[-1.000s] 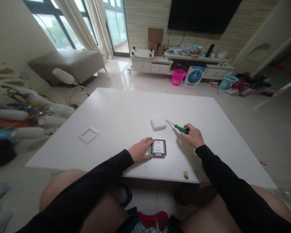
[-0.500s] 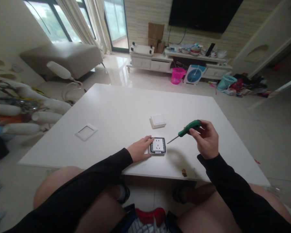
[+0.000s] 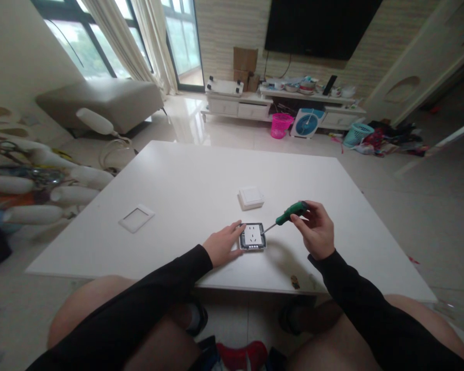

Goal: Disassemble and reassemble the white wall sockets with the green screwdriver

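Note:
A wall socket (image 3: 252, 236) with a white face and dark inner frame lies face up near the table's front edge. My left hand (image 3: 223, 244) grips its left side, forefinger over the upper left corner and thumb low down. In my right hand (image 3: 317, 230) is a green-handled screwdriver (image 3: 291, 212), held slantwise. Its tip meets the right side of the socket, by the white face. Just beyond the socket rests a white wall switch (image 3: 250, 198). A white cover frame (image 3: 136, 209) lies flat on the left part of the table.
The white table (image 3: 193, 180) spans the space before my knees. A small brown object (image 3: 295, 281) lies at its front edge. White rounded racks with tools and cables (image 3: 42, 178) stand at the left. Farther off are a pink basket (image 3: 281, 125) and a fan (image 3: 308, 123).
My right hand has moved left and slightly down, bringing the screwdriver tip from beside the socket onto its right side. My left hand keeps its hold. The view has tilted up slightly.

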Motion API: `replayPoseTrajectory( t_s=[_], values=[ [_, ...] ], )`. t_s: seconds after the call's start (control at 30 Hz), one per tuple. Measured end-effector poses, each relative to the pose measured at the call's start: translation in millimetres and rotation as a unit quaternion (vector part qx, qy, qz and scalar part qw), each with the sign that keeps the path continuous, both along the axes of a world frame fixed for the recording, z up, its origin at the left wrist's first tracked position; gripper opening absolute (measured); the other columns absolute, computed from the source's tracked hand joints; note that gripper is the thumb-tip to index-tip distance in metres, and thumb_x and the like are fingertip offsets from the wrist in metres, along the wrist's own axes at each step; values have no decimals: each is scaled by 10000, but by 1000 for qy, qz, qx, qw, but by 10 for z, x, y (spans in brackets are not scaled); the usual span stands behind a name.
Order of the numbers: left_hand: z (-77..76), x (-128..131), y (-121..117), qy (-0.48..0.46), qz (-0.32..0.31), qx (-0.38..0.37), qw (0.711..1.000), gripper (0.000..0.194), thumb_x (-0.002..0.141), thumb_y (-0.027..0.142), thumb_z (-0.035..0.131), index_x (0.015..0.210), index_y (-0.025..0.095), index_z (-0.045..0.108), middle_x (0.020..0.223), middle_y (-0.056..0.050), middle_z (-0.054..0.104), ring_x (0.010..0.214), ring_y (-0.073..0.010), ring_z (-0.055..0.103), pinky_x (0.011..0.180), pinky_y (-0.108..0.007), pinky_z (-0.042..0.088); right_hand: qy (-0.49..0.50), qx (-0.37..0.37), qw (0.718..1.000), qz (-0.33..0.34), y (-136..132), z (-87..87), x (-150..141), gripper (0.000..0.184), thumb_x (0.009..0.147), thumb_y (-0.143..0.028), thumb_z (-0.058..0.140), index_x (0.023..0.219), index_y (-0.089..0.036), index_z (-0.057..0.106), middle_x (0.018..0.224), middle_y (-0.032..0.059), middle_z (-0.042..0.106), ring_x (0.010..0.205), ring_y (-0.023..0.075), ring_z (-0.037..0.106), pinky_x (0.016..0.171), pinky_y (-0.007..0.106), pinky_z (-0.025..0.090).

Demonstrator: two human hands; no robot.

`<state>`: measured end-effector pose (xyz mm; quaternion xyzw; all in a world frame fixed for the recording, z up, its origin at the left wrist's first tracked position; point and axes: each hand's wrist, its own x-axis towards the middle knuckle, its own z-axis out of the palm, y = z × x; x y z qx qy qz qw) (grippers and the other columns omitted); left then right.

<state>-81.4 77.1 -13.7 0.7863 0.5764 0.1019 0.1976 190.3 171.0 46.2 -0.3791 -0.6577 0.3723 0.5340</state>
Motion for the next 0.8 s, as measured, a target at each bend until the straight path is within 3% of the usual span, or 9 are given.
replayPoseTrajectory(
  t_s=[0.23,0.43,0.8],
  values=[
    [23,6,7,16,-2,-3,1000,768,944,417,659,1598,173,337,1697,-165,330,1467,-354,487,1130,-502,531,-34,74,997,18,-75,76,-5,408,830,-292,833,1191,-254,649,993,35,748,877,204,785,675,328,701],
    [18,15,2,19,-1,2,1000,770,939,410,655,1600,177,336,1698,-160,327,1469,-347,484,1124,-500,534,-68,135,988,36,-103,76,19,406,833,-207,813,1211,-256,673,1032,45,719,862,188,760,711,354,714],
    [39,30,-8,19,3,9,1000,742,946,409,642,1590,175,356,1693,-155,336,1450,-341,505,1107,-486,551,-39,116,992,39,-91,14,5,426,841,-188,811,1229,-268,653,1025,36,713,878,189,772,673,309,702]
  ],
)
